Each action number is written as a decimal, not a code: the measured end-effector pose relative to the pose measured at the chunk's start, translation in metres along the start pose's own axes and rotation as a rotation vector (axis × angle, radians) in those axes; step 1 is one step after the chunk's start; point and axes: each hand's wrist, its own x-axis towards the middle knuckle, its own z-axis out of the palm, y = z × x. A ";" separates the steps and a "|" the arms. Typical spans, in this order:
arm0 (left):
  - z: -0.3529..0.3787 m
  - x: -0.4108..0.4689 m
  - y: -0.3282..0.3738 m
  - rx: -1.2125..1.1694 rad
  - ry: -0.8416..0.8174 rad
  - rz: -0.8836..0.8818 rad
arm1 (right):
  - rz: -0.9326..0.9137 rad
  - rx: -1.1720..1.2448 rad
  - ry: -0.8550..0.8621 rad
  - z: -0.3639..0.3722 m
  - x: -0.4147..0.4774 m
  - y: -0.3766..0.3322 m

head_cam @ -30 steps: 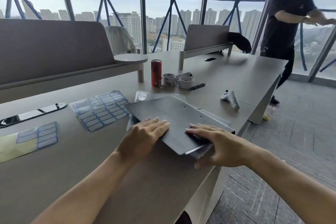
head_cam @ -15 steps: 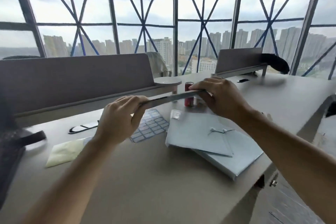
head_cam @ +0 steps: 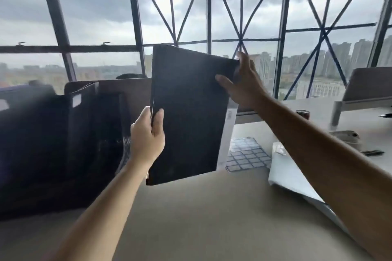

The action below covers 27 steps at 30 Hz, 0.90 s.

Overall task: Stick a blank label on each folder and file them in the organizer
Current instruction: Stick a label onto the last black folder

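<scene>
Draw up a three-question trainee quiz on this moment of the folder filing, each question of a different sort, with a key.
1. Fill in: the right hand touches the top ___ corner of the dark folder.
2. Multiple choice: what grips the folder's left edge? A) the left hand B) the right hand C) nothing
3. True or false: the black organizer stands to the right of the held folder.

Key: 1 right; 2 A; 3 false, the organizer stands to the folder's left.
</scene>
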 end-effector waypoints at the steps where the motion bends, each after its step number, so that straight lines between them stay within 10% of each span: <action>1: -0.007 -0.003 -0.008 0.009 -0.023 -0.026 | 0.030 0.048 -0.038 0.017 -0.007 0.001; 8: -0.023 -0.039 -0.052 -0.103 -0.049 -0.495 | 0.438 0.333 -0.295 0.101 -0.043 0.022; 17: -0.014 -0.052 -0.084 -0.553 -0.169 -1.134 | 0.509 0.234 -0.415 0.137 -0.076 0.061; 27: 0.026 -0.067 -0.099 0.082 -0.366 -0.784 | 0.512 0.132 -0.520 0.115 -0.120 0.113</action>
